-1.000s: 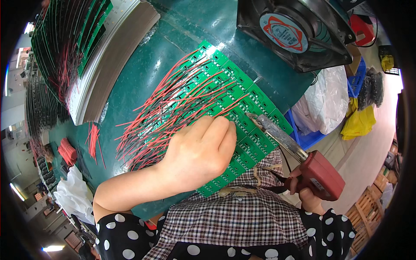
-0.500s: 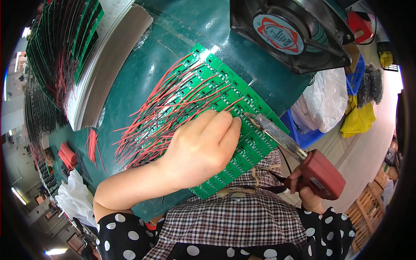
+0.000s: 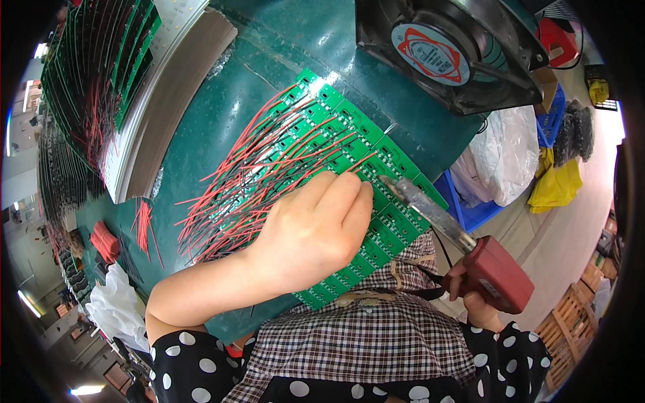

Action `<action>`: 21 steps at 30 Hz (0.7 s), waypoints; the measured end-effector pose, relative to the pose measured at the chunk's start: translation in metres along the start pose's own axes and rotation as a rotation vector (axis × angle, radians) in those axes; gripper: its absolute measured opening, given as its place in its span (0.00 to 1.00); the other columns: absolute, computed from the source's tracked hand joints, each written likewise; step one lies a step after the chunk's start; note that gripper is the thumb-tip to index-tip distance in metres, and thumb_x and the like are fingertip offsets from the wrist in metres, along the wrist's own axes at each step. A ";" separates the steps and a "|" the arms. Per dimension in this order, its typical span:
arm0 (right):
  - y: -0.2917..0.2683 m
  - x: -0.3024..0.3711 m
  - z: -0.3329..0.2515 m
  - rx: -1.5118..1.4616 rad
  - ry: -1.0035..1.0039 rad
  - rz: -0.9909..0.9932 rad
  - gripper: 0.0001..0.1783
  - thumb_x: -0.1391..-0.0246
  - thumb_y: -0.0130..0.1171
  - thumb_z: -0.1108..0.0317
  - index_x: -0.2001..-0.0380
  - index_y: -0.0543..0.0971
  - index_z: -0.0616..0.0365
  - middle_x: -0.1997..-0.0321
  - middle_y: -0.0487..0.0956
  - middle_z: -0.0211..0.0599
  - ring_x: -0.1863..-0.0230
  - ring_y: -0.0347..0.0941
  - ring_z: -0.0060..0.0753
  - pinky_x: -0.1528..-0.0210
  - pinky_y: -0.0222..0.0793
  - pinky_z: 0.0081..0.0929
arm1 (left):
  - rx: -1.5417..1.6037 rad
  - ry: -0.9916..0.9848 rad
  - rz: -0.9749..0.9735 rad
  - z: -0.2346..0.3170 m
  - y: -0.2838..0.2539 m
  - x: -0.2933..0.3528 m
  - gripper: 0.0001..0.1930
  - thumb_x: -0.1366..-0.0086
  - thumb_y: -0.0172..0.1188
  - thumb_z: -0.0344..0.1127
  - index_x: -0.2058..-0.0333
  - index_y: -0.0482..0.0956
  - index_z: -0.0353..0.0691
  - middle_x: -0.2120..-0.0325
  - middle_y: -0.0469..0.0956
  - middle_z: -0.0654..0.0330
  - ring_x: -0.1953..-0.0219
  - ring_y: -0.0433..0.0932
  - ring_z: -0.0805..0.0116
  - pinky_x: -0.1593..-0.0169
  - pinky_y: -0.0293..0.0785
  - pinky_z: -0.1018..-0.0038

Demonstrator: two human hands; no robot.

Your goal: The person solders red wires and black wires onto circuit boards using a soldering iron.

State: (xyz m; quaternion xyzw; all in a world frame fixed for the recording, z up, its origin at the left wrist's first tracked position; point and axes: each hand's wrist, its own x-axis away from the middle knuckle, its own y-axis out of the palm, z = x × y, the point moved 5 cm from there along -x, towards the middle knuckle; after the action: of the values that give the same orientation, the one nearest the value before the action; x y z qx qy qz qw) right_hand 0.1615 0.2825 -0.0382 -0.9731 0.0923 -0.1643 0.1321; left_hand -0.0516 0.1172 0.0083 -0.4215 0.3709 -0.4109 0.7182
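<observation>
- Wires (image 3: pixel 259 171): red and black, long axes running lower left to upper right over the board.
- Left hand (image 3: pixel 312 228): fingers curled, tips hidden; grip cannot be told.
- Circuit board (image 3: pixel 386 218): beneath the left hand, the nearer 1; long axis obscured.
- Soldering iron (image 3: pixel 494 269): long axis points upper left, tip over the board, beside left fingers.
- Right hand (image 3: pixel 478 307): closed around the iron's handle.
</observation>
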 end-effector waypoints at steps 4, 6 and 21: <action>0.008 -0.006 -0.006 -0.518 0.094 0.125 0.42 0.54 0.65 0.47 0.46 0.61 0.65 0.61 0.72 0.44 0.82 0.66 0.23 0.79 0.63 0.22 | -0.012 -0.014 0.011 -0.001 0.001 0.003 0.16 0.59 0.58 0.24 0.66 0.77 0.31 0.72 0.73 0.58 0.74 0.74 0.65 0.74 0.72 0.74; 0.004 -0.007 -0.007 -0.529 0.094 0.131 0.42 0.54 0.65 0.47 0.46 0.60 0.65 0.61 0.72 0.44 0.83 0.66 0.24 0.80 0.63 0.22 | -0.016 -0.023 0.013 0.000 0.000 0.000 0.15 0.58 0.58 0.24 0.66 0.77 0.31 0.73 0.73 0.58 0.74 0.74 0.64 0.74 0.72 0.74; 0.000 -0.012 -0.005 -0.501 0.104 0.168 0.42 0.56 0.67 0.48 0.46 0.61 0.64 0.63 0.73 0.43 0.83 0.66 0.25 0.81 0.63 0.20 | 0.000 -0.015 0.054 -0.004 0.004 -0.016 0.14 0.59 0.60 0.24 0.68 0.77 0.32 0.74 0.73 0.58 0.75 0.74 0.64 0.75 0.71 0.73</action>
State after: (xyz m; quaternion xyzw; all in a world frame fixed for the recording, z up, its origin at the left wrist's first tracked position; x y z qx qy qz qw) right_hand 0.1485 0.2841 -0.0371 -0.9547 0.2173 -0.1746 -0.1045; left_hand -0.0597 0.1316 0.0066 -0.4144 0.3766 -0.3883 0.7319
